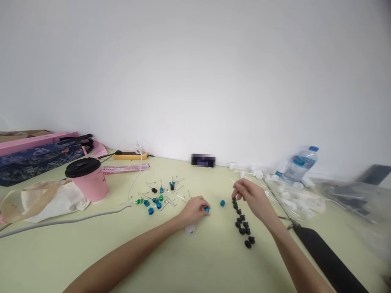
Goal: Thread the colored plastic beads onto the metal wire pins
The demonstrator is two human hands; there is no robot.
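Observation:
My left hand (195, 209) is closed around a small shiny blue metal piece (207, 209), which shows between thumb and fingers just above the table. To the right of it a similar blue piece (222, 203) rests on the tabletop. My right hand (246, 191) has its fingertips pinched together at the far end of a winding row of small black knob-like parts (242, 230); what the fingertips hold, if anything, is too small to tell. A whitish object (190, 229) lies partly hidden under my left wrist. Left of that hand are scattered blue, green and black pieces with thin wires (159, 199).
A pink cup with a black lid (91, 183) and a cloth bag (58, 197) stand at the left, near a grey cable (67, 221). A yellow power strip (130, 155) and a dark phone-like device (203, 160) sit by the wall. A water bottle (301, 165) and white parts (287, 199) are at right.

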